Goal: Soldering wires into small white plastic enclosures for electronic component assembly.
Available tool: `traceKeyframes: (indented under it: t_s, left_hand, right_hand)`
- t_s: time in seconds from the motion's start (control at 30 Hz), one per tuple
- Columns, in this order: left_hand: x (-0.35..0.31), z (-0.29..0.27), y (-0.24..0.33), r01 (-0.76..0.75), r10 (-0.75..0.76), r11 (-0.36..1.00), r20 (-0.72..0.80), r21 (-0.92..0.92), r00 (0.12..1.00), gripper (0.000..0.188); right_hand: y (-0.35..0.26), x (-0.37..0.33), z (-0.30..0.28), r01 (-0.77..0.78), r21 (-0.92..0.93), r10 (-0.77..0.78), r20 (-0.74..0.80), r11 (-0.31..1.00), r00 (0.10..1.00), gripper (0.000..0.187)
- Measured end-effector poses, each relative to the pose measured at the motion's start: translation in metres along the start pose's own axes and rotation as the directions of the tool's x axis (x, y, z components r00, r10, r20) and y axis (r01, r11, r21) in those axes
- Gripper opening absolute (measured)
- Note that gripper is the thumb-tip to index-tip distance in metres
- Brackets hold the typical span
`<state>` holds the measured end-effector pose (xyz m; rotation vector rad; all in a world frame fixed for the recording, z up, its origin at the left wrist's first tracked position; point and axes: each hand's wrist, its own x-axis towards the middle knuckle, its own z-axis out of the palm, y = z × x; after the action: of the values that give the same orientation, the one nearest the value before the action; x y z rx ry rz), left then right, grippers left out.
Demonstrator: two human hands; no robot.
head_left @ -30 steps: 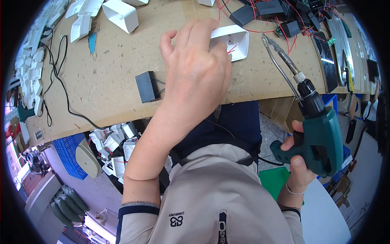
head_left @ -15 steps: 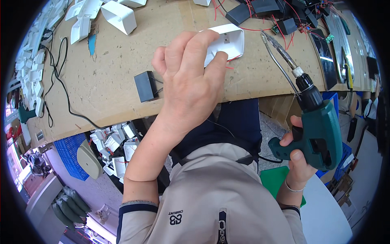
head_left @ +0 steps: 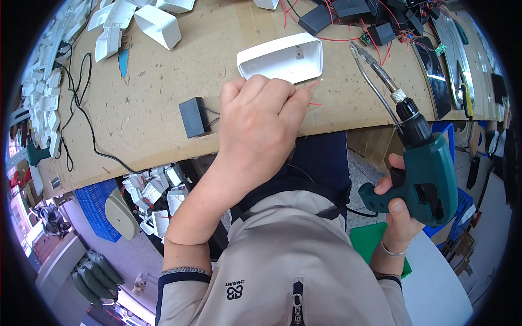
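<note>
My left hand [head_left: 258,122] is closed over the cardboard-covered table, its fingers curled under. Two red wire ends [head_left: 315,104] stick out past its thumb side; whatever they join is hidden beneath the hand. Just beyond the knuckles lies a white plastic housing [head_left: 283,57], its hollow inside facing me. A black rectangular box [head_left: 193,117] with dark leads sits left of the hand. Off to the right, my right hand [head_left: 399,204] grips a green pistol-shaped soldering gun [head_left: 432,174]. Its tip and a thin curved metal tube point toward the back, above the table's right part.
More white housings [head_left: 157,27] lie at the back left, with others heaped along the left edge. Black boxes with red wires [head_left: 348,11] crowd the back right. A black cable [head_left: 89,119] winds over the table's left side. Below stands a bin of white parts [head_left: 155,193].
My left hand has drawn out of the white housing toward me, and the red wires have come out with it. The housing has shifted slightly left. My right hand stays put.
</note>
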<state>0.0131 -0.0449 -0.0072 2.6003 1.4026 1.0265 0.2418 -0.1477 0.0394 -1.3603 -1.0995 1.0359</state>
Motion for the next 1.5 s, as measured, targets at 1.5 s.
traceKeyframes:
  t_s: [1.5]
  left_hand:
    - [0.003, 0.017, 0.018, 0.045, -0.046, 0.999, 0.044, 0.015, 0.998, 0.009]
  right_hand:
    - [0.065, -0.041, -0.041, -0.276, 0.703, 0.253, 0.14, 0.655, 0.957, 0.06]
